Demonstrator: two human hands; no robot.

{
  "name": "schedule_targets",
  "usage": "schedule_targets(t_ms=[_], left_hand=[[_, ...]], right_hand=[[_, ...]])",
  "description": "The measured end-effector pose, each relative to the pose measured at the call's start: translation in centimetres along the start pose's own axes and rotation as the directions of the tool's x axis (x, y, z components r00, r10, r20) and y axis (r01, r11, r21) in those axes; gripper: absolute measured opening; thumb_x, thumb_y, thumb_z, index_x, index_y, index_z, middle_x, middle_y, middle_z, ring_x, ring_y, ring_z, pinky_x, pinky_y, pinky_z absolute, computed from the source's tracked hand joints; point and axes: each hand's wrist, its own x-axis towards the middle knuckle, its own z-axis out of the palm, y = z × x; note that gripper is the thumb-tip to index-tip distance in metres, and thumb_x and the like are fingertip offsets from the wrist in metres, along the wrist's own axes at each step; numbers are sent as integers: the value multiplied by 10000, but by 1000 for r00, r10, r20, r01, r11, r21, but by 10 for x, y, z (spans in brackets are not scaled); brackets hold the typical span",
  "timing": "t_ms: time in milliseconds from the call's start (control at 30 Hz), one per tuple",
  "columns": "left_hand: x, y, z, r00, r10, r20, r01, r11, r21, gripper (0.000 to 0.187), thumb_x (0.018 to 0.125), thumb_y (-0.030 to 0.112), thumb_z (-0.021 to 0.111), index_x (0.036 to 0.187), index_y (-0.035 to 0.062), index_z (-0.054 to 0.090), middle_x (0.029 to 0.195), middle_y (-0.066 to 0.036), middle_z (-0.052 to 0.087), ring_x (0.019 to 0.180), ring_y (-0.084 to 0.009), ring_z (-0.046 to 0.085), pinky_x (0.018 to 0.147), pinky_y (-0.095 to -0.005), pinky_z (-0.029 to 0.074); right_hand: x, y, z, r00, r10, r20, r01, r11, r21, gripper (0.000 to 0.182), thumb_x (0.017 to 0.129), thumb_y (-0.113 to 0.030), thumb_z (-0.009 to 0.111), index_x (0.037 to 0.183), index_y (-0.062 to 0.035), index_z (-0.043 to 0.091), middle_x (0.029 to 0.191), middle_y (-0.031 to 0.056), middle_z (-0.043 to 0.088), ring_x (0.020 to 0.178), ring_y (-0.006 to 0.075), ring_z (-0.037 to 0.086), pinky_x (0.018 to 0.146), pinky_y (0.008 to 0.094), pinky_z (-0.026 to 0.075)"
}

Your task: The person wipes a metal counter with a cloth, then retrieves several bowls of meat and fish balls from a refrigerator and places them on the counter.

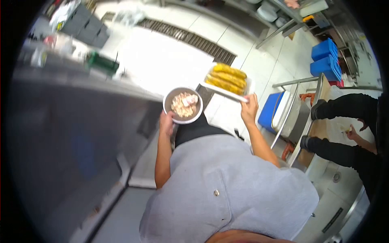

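Observation:
My left hand (pixel 166 122) grips the rim of a round metal bowl (pixel 167 101), its thumb over the near edge. Inside lies a pale, chunky chopped food (pixel 183 106) with a whitish piece on top. To the right, my right hand (pixel 250 108) is closed on the near corner of a white tray (pixel 250 86). Several long yellow, brown-flecked pieces of food (pixel 227 79), which look like plantains, lie side by side in this tray. Both containers are held up in front of my body, apart from each other.
A steel counter (pixel 81 79) runs along my left, with a green object (pixel 102 61) on it. A drain grate (pixel 186 37) crosses the tiled floor. Blue bins (pixel 326 60) and a blue-and-white cooler (pixel 277 107) stand right. Another person's black-clad legs (pixel 344 107) are at far right.

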Motion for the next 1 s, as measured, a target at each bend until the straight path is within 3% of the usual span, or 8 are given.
schedule_targets(t_ms=[67, 100, 167, 233, 533, 667, 867, 1000], left_hand=[[50, 10, 19, 999, -29, 46, 23, 990, 136, 483, 701, 7, 469, 1182, 22, 515, 1018, -105, 614, 844, -202, 612, 624, -342, 522], [59, 32, 47, 997, -66, 34, 62, 993, 102, 508, 699, 6, 465, 1204, 45, 508, 1036, -94, 609, 870, -206, 610, 631, -360, 529], [106, 53, 81, 989, -119, 90, 111, 990, 90, 538, 700, 4, 451, 1234, 57, 492, 1063, -107, 604, 919, -247, 610, 662, -420, 549], [156, 75, 111, 982, -174, 78, 161, 976, 150, 547, 707, -2, 445, 1251, 50, 472, 1075, -146, 596, 891, -286, 626, 666, -458, 561], [323, 234, 241, 984, -72, 166, 39, 981, 190, 464, 755, 10, 448, 1219, -1, 453, 1050, -177, 593, 848, -310, 650, 678, -446, 588], [392, 300, 292, 986, 2, 164, -22, 993, 118, 448, 780, 16, 451, 1226, -11, 431, 1104, -190, 565, 891, -329, 636, 704, -443, 589], [496, 392, 362, 988, 104, 118, -107, 994, 20, 447, 777, 15, 466, 1221, -14, 417, 1082, -182, 562, 878, -327, 631, 693, -442, 587], [526, 448, 401, 978, 195, 71, -191, 979, -65, 453, 777, 18, 478, 1224, -19, 410, 1090, -185, 552, 877, -320, 628, 684, -438, 586]], right_hand=[[23, 28, 0, 976, -144, -162, 132, 988, -79, 139, 732, 11, 616, 793, 6, 491, 839, 158, 471, 755, 306, 508, 643, 364, 430], [36, 25, -5, 984, 50, -171, -51, 999, -1, 139, 726, 12, 622, 778, 1, 494, 808, 157, 476, 761, 313, 505, 679, 374, 430], [63, 55, -6, 966, 55, -252, -76, 994, -75, 143, 723, 16, 623, 761, -5, 487, 779, 148, 477, 754, 315, 501, 690, 373, 423], [91, 44, -13, 916, 280, -289, -300, 953, -28, 159, 718, 21, 635, 752, -9, 482, 779, 135, 486, 751, 318, 502, 698, 375, 414], [208, 72, 10, 747, 342, -570, -458, 886, -70, 188, 696, 37, 660, 769, -11, 494, 772, 142, 506, 743, 311, 517, 685, 380, 411], [290, 88, 39, 729, 364, -579, -435, 900, 19, 197, 689, 43, 667, 778, -6, 498, 779, 139, 507, 735, 311, 518, 681, 382, 415], [476, 72, 68, 843, 321, -432, -351, 936, 9, 204, 697, 51, 673, 783, -3, 496, 772, 122, 489, 702, 264, 514, 630, 339, 429], [602, 30, 76, 928, 179, -325, -141, 980, 138, 207, 700, 65, 669, 787, -6, 495, 786, 98, 482, 683, 215, 500, 566, 291, 414]])
